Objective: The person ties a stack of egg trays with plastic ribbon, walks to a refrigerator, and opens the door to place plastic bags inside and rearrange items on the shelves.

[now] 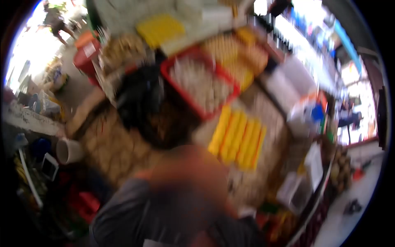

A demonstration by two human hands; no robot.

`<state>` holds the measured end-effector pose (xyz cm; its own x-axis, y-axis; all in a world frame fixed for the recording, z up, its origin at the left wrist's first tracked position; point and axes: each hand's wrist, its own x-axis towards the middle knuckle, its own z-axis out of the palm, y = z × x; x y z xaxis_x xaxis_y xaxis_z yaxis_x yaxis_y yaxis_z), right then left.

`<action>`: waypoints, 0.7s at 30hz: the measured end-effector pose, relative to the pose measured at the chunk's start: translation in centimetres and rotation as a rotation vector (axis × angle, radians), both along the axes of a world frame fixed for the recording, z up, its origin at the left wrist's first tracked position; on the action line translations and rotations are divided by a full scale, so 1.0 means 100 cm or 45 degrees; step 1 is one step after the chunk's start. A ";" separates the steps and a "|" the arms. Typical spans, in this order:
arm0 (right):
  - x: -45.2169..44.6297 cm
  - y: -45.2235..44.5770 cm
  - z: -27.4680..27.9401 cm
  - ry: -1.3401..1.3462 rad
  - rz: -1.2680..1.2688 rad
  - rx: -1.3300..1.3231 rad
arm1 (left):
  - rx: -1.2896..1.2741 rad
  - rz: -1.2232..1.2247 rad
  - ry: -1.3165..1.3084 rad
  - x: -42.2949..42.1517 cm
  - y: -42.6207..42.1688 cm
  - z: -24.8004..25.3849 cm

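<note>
Strong blur covers the bottom middle, where skin-coloured shapes meet between the grey sleeves (127, 206). My left hand and my right hand cannot be told apart there, and no fingers show. Whether they hold anything is hidden by the smear. Just beyond and to the right lies a yellow tray-like piece (238, 138) with raised rows and reddish lines. A red crate (168, 74) full of small pale pieces, too blurred to name, stands farther ahead. Left of the crate is a black plastic bag (140, 94).
Pale containers (294, 191) stand at the right. More yellow tray-like pieces (160, 29) lie at the back. A pale bucket (69, 150) and a red container (87, 55) are at the left. A person (57, 22) appears far left; another (349, 117) is far right.
</note>
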<state>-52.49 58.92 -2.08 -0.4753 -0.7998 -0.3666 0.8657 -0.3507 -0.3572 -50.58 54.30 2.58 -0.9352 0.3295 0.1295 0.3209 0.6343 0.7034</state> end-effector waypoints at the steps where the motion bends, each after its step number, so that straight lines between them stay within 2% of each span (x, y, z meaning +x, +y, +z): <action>1: 0.015 0.011 -0.013 -0.089 -0.052 -0.029 | 0.016 -0.044 -0.013 0.008 0.016 -0.006; 4: 0.045 0.032 -0.048 -0.278 -0.165 -0.069 | 0.052 -0.088 -0.001 0.015 0.046 -0.009; 7: 0.046 0.039 -0.069 -0.426 -0.174 0.147 | 0.099 -0.100 0.023 0.013 0.053 -0.016; 9: 0.039 0.038 -0.060 -0.562 -0.170 0.347 | 0.129 -0.049 0.098 0.017 0.055 -0.014; 11: 0.041 0.038 -0.049 -0.520 -0.263 0.259 | 0.137 0.019 0.139 0.019 0.054 -0.011; 13: 0.058 0.036 -0.045 -0.303 -0.444 -0.103 | 0.105 0.011 0.030 0.015 0.051 -0.009; 16: 0.056 0.019 -0.003 -0.315 -0.545 -0.148 | 0.024 -0.080 -0.247 0.007 0.048 -0.010; 17: 0.057 0.020 -0.010 -0.311 -0.542 -0.177 | -0.007 -0.116 -0.339 0.006 0.048 -0.010; 19: 0.058 0.022 -0.031 -0.300 -0.537 -0.245 | 0.034 -0.122 -0.282 0.006 0.045 -0.008; 21: 0.062 0.034 -0.038 -0.196 -0.415 -0.008 | 0.003 -0.145 -0.256 0.008 0.041 -0.007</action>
<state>-46.25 62.33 -5.89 -0.6452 -0.6179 -0.4492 0.7516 -0.6189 -0.2282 -49.78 58.37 1.88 -0.8990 0.4345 -0.0547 0.2439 0.6005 0.7616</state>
